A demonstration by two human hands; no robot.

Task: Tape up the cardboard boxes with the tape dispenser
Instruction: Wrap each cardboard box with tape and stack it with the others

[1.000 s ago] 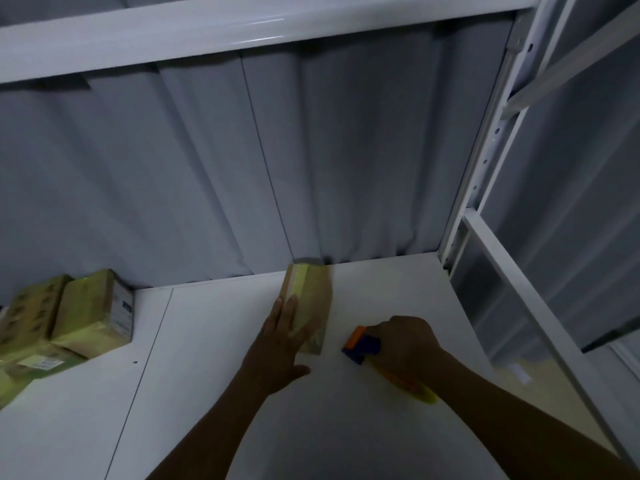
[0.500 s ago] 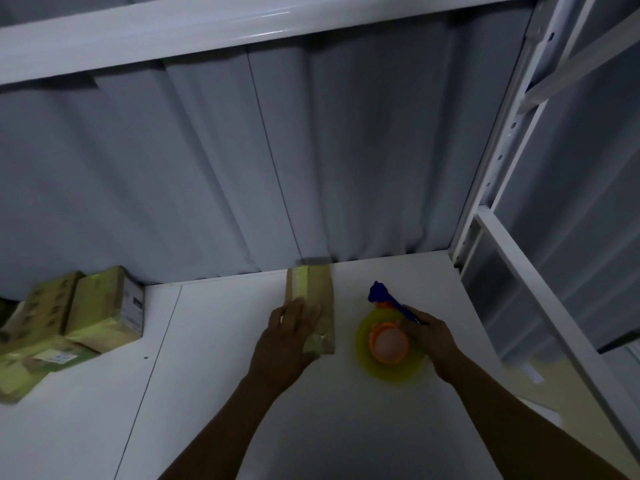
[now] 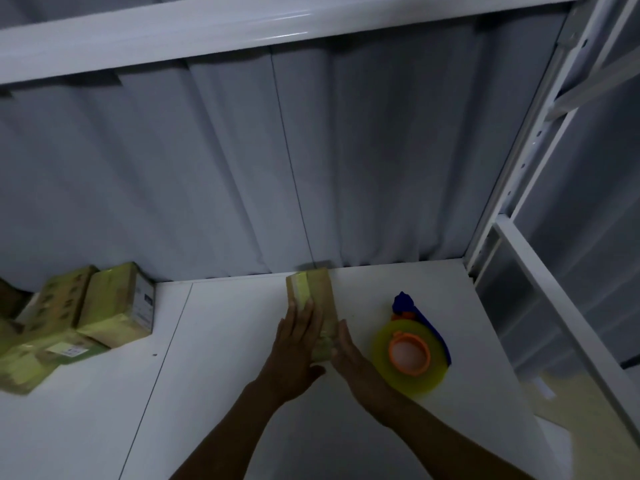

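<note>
Right hand [image 3: 349, 355] moved from dispenser [image 3: 410, 356] to box [image 3: 325, 292], lengthwise away

Left of the cardboard box [image 3: 322, 292], my left hand [image 3: 294, 348] has wide passage over the white shelf top [image 3: 225, 341] until the pile of taped boxes [image 3: 104, 313]. Right of the box, the tape dispenser [image 3: 410, 355] lies near my right hand [image 3: 349, 356], narrowing that side. Behind the box the grey curtain [image 3: 242, 168] blocks reach; the white shelf beam [image 3: 173, 32] hangs overhead.

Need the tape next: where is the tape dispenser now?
In the head view, the blue-and-orange tape dispenser with yellow roll lies on the white shelf, right of the small cardboard box, beside the right hand.
</note>
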